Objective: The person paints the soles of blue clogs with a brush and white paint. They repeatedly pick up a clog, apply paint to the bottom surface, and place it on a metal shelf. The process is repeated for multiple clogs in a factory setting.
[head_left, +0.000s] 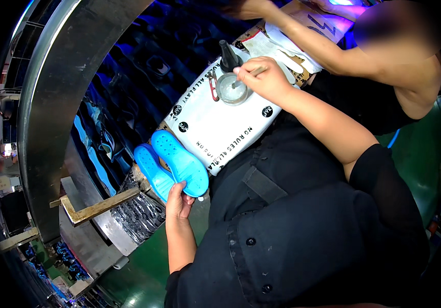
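Note:
My left hand (179,204) is closed on the heel end of a pair of bright blue shoe soles, with the thumb on top. The right sole (182,163) overlaps the left sole (151,170), and both show small holes at the front. My right hand (265,77) is closed on a thin stick-like tool, perhaps a brush, whose lower end dips into a round glass jar (232,91). Beside the jar lie small red-handled snips (213,85). A black bottle (229,59) with a narrow top stands just behind it.
A white printed plastic cover (215,131) lies under the jar. White work gloves (272,50) lie at its far end. Another person's arm (328,51) reaches across at upper right. Left are a conveyor with dark pieces (154,61), a curved metal housing (51,97) and a wooden bracket (97,206).

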Demonstrator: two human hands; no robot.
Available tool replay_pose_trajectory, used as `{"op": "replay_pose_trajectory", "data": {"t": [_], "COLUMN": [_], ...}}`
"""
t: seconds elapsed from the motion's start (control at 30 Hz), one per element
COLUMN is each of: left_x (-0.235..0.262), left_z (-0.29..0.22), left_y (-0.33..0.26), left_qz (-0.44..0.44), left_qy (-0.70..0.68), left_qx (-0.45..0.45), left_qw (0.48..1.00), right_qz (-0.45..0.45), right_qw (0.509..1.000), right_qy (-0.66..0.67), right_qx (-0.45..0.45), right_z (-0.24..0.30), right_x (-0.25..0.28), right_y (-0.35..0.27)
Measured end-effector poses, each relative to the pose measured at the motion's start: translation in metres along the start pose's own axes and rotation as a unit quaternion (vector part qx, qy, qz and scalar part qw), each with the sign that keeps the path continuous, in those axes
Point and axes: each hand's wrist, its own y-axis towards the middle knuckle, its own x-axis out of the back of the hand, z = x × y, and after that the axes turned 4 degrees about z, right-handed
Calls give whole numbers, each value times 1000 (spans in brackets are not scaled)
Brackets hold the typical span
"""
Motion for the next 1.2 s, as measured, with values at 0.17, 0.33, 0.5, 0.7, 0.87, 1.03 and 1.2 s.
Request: {"op": "replay_pose_trajectory", "data": {"t": [0.17, 0.33, 0.5, 0.7, 0.87, 1.03, 1.2], "left_x": [-15, -63, -97, -133, -143, -142, -146], "left_z": [0, -11, -29, -37, -31, -29, -29], "left_y": [6, -11, -25, -33, -38, -37, -45], "left_qz": [66, 75, 63, -5, -3, -20, -23], "left_qy": [-58, -17, 97, 187, 225, 254, 272], "left_qx": [50, -117, -280, -390, -435, -456, -483], "left_qw": [995, 990, 953, 902, 872, 853, 832], "right_qz": [10, 9, -36, 64, 90, 81, 75], "right_qw": [999, 990, 941, 976, 974, 972, 973], "right_qy": [18, 90, 307, 202, 42, 25, 18], "right_qx": [-50, -105, -141, 37, 204, 221, 218], "right_z": [7, 4, 37, 108, 129, 130, 129], "right_x": [3, 3, 27, 37, 32, 23, 26], "right_y": [-6, -13, -18, -49, -58, -63, -64]}}
